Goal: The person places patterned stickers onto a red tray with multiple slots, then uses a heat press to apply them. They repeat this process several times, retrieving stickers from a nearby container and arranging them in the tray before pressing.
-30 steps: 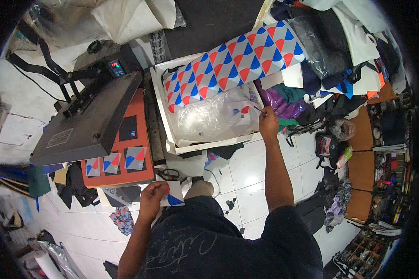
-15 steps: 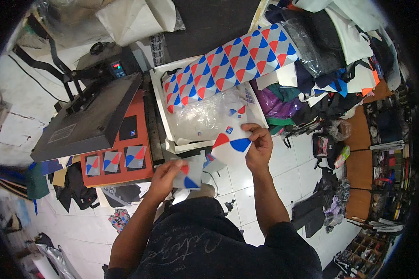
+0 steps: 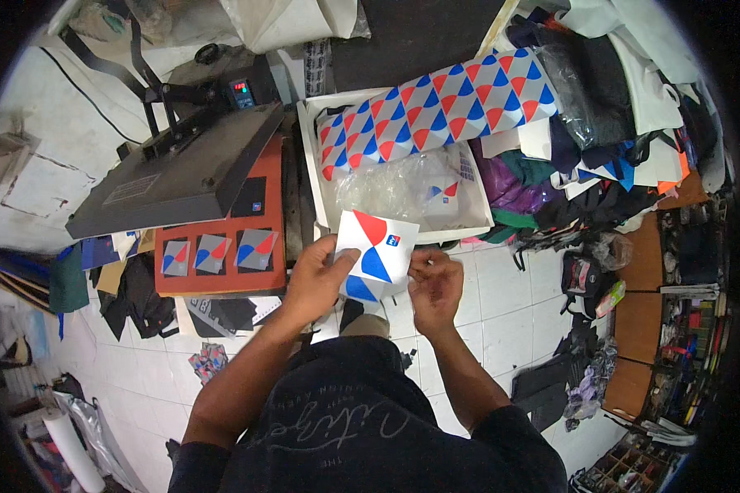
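My left hand [image 3: 314, 279] is closed, its thumb on top of a white printed sheet [image 3: 399, 267] with red and blue curved shapes and a small logo square. Below the white sheet another printed piece [image 3: 360, 289] with a blue shape shows, held in the same grip. At the sheet's right edge is my right hand [image 3: 436, 292], its fingers bent and pinched together; the fingertips appear to grip that edge, partly hidden. Both hands are in front of a white box [image 3: 460, 233], which holds clear plastic [image 3: 378, 187] and another printed piece [image 3: 444, 193].
On the left stands a heat press, its dark upper plate [image 3: 181, 177] raised above an orange pad [image 3: 259, 214]. Three printed squares [image 3: 211, 255] lie on the pad in a row. A long patterned sheet [image 3: 436, 107] rests across the box. Fabrics [image 3: 526, 181] are heaped at the right.
The white sheet has moved left from my right hand into my left hand, over the grey printed piece. My hands have come closer together. The view has shifted slightly.
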